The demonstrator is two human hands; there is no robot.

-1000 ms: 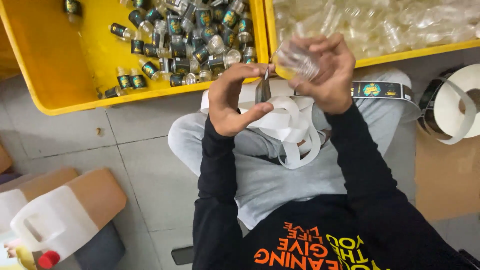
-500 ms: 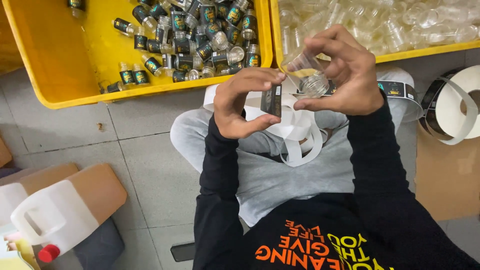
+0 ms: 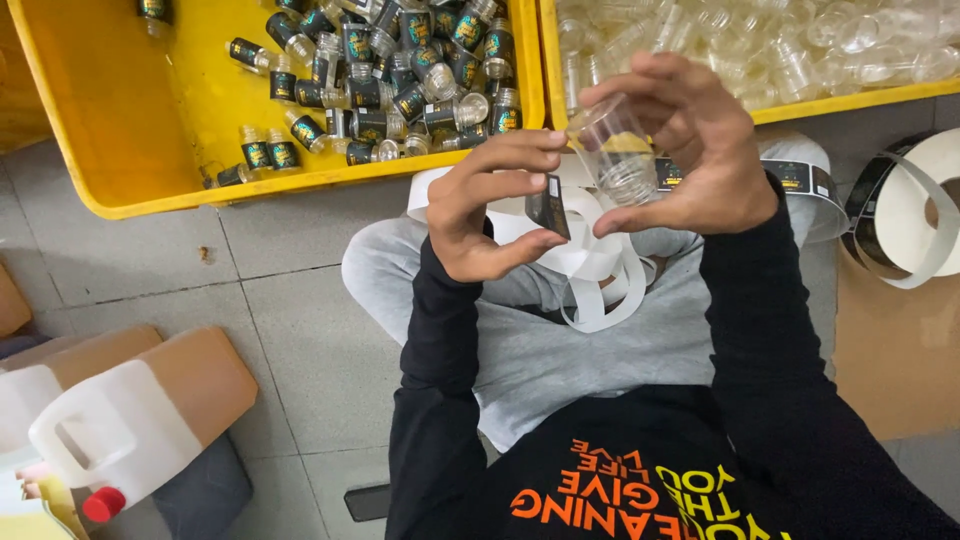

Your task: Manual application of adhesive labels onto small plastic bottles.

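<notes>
Both hands (image 3: 600, 170) raised, fingers (image 3: 520, 150) curled

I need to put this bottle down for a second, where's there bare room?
Bare floor tiles lie between the left yellow crate, your knee and the white jug. That crate's left half is bare too. Its right half is crowded with labelled bottles; the right crate is full.

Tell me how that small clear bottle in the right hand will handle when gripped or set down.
The clear bottle looks empty and thin-walled, so probably light. Its smooth round sides may slip, which fits the right hand wrapping several fingers around it. Laid on its side, it would likely roll, as the labelled bottles lie scattered in the yellow crate.
</notes>
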